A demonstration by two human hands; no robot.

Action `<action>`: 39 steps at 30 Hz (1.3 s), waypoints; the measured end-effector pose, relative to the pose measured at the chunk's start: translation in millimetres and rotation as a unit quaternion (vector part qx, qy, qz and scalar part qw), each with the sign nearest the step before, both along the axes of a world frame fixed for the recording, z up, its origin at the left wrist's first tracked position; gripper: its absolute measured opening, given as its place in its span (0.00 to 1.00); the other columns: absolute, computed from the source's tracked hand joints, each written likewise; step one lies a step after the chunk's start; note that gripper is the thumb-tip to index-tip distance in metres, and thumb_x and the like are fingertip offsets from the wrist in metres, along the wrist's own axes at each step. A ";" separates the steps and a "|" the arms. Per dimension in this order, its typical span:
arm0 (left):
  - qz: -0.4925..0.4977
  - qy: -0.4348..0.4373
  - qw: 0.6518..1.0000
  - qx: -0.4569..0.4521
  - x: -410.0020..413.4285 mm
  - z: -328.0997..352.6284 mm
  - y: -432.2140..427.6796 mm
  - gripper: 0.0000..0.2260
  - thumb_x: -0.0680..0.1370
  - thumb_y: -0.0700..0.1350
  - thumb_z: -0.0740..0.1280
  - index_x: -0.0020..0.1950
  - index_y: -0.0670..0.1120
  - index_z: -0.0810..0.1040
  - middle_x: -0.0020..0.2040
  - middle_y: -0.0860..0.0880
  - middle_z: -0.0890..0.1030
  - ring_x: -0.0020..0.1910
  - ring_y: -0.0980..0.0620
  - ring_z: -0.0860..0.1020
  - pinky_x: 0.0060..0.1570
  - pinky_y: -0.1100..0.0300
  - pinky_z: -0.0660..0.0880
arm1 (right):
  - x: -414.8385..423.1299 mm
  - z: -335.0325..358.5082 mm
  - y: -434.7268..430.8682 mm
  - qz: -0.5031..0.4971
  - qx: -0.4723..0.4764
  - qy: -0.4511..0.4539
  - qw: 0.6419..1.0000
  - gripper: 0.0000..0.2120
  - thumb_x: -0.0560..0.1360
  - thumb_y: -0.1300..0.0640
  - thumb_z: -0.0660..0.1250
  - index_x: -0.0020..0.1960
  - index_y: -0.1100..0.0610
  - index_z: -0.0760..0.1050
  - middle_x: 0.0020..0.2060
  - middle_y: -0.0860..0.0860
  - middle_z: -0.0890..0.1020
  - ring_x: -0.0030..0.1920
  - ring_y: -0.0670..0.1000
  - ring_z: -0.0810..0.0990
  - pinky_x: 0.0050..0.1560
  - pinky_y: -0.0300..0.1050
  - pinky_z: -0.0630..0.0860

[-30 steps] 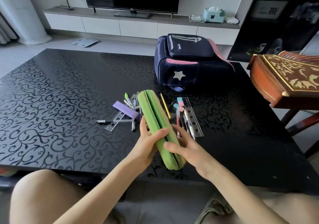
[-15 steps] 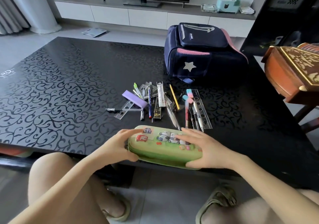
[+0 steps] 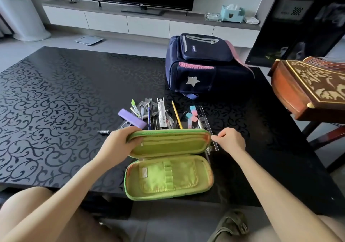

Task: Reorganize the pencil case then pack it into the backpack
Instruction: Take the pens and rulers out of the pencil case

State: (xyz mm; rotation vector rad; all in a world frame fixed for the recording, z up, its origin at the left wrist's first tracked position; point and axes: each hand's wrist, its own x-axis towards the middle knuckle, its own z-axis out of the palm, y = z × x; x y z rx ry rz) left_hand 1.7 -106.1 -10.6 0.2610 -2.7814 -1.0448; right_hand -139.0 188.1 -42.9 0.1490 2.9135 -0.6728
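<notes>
While the green pencil case (image 3: 168,178) is lying open at the near edge of the table (image 3: 56,148), both halves showing empty, your left hand (image 3: 119,144) is gripping the lid's left end and your right hand (image 3: 230,139) is pinching its right corner (likely the zip pull; too small to tell). Beyond, the loose stationery (image 3: 162,114) is waiting, so refilling seems to be only beginning; farthest back, the backpack (image 3: 205,70) is sitting apparently closed, not yet packed.
</notes>
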 end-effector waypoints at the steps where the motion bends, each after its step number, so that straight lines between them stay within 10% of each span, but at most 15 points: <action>1: 0.008 0.002 1.000 -0.005 -3.5 -0.8 -1.6 0.07 0.73 0.42 0.69 0.50 0.51 0.80 0.39 0.51 0.82 0.39 0.48 0.77 0.41 0.54 0.72 | -3.4 -4.5 -4.2 -0.009 0.013 -0.013 1.000 0.20 0.71 0.45 0.70 0.28 0.57 0.72 0.26 0.53 0.76 0.29 0.55 0.75 0.29 0.40 0.65; 8: 0.070 -0.014 0.997 -0.018 -25.4 -5.8 -4.1 0.10 0.72 0.41 0.70 0.52 0.47 0.80 0.40 0.51 0.79 0.41 0.48 0.76 0.38 0.59 0.66 | -13.7 -10.8 12.3 -0.079 0.021 -0.027 0.996 0.11 0.72 0.46 0.69 0.45 0.53 0.75 0.36 0.50 0.76 0.39 0.55 0.75 0.39 0.43 0.69; 13: 0.070 0.005 0.991 -0.110 -25.1 -9.6 2.8 0.18 0.72 0.39 0.70 0.61 0.45 0.75 0.56 0.42 0.78 0.55 0.39 0.73 0.54 0.50 0.69 | 5.8 -13.8 66.2 -0.096 0.065 -0.027 0.993 0.13 0.75 0.51 0.66 0.33 0.52 0.70 0.40 0.55 0.75 0.41 0.59 0.75 0.40 0.46 0.71; 18: -0.105 0.072 0.977 -0.172 2.4 -4.5 33.7 0.11 0.69 0.46 0.74 0.51 0.48 0.82 0.50 0.49 0.82 0.51 0.45 0.76 0.52 0.49 0.75 | 31.6 -18.1 77.1 -0.086 0.068 -0.017 0.994 0.16 0.71 0.47 0.71 0.50 0.59 0.77 0.52 0.59 0.76 0.52 0.62 0.76 0.43 0.48 0.72; 24: -0.267 -0.071 0.917 -0.288 33.7 -30.1 63.7 0.19 0.73 0.60 0.65 0.62 0.59 0.73 0.60 0.54 0.74 0.59 0.51 0.69 0.59 0.56 0.67 | 33.5 -15.6 63.2 -0.092 -0.034 0.035 0.995 0.11 0.69 0.62 0.70 0.33 0.56 0.68 0.28 0.51 0.73 0.28 0.53 0.71 0.28 0.42 0.65; 29: -0.289 -0.124 0.883 -0.348 34.0 -33.2 61.0 0.23 0.76 0.59 0.61 0.69 0.58 0.62 0.66 0.51 0.67 0.63 0.48 0.65 0.59 0.50 0.71 | 63.1 4.2 57.4 -0.036 -0.379 0.043 0.924 0.07 0.71 0.67 0.69 0.43 0.56 0.79 0.34 0.53 0.83 0.33 0.49 0.82 0.32 0.41 0.79; 34: -0.333 -0.149 0.831 -0.419 28.2 -25.8 65.1 0.21 0.78 0.54 0.60 0.69 0.50 0.63 0.61 0.45 0.71 0.57 0.44 0.70 0.52 0.48 0.73 | 78.9 24.8 80.1 0.085 -0.475 -0.095 0.871 0.09 0.75 0.67 0.64 0.51 0.58 0.80 0.37 0.57 0.84 0.36 0.50 0.81 0.32 0.38 0.77; 39: -0.304 -0.124 0.900 -0.286 28.7 -18.7 54.7 0.16 0.77 0.48 0.59 0.64 0.46 0.68 0.51 0.44 0.79 0.46 0.42 0.77 0.41 0.54 0.73 | 78.5 37.4 98.2 0.174 -0.388 -0.141 0.894 0.12 0.72 0.68 0.67 0.48 0.55 0.83 0.35 0.58 0.83 0.33 0.48 0.78 0.30 0.36 0.73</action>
